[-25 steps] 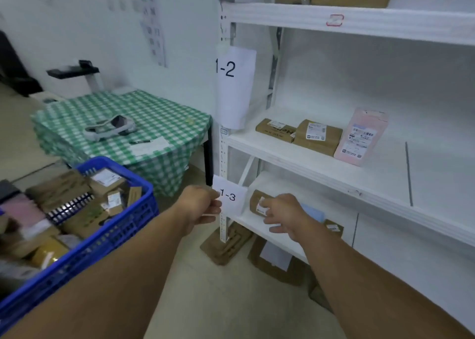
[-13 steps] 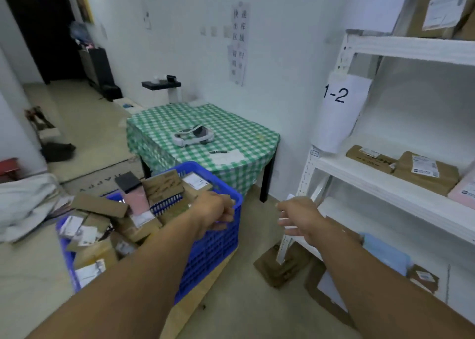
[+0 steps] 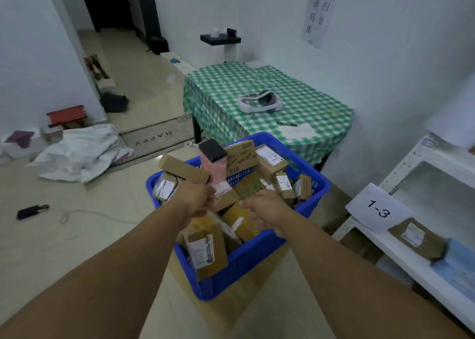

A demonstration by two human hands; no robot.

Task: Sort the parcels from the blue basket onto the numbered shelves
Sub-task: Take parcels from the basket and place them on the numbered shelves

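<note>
Reaching with both hands over the blue basket (image 3: 257, 254), in front of the green-check table (image 3: 221, 86) and to the left of the shelf (image 3: 370, 236) with the paper label 1-3 (image 3: 377, 208). Seems to be the picking step: choosing one parcel out of the heap, not yet carrying anything to a shelf. Left hand (image 3: 196, 200) above the middle of the heap, fingers curled tight toward the palm, close to a small box with white label (image 3: 223, 188); cannot tell whether gripping something or only clenched, because of blur. Right hand (image 3: 267, 209) just beside, over a yellow parcel (image 3: 243, 225), fingers loosely bent and, as far as visible, holding nothing. Basket heaped with parcels: a tall pink parcel (image 3: 214, 167) with a black box (image 3: 212, 149) on top, a big brown box (image 3: 205, 248) leaning at the near wall. On the shelf already a brown parcel (image 3: 416, 236) and a light blue parcel (image 3: 460, 264). Calls next for closing the fingers around a single parcel, lifting it free without dragging the neighbours over the rim, then turning the label up to read the number before going to the matching shelf. Most of the sorting probably left to do
</note>
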